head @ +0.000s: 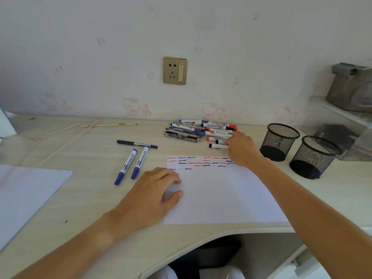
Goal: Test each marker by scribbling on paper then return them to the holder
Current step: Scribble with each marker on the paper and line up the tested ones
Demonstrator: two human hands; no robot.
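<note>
At the far left of the desk lies a spare white sheet, partly cut off by the frame edge. Beyond it a thin pale cord trails across the surface toward the wall. Further in, a black marker lies crosswise, and just below it two blue-capped markers rest side by side, angled, caps toward the person. The left hand sits on the left edge of the paper, fingers loosely bent and thumb on the sheet, its grip released and holding nothing. The paper carries rows of red, blue and black scribbles along its far edge. Above it on the wall is a gold socket plate. Behind the paper lies a pile of markers and pens, outside the holders. The right hand reaches over the paper's far right corner to the near edge of that pile, fingertips at a black-capped white marker; whether the grip has closed on it cannot be told. To the right stand two black mesh holders, apart from the pile, with nothing visible inside them
</note>
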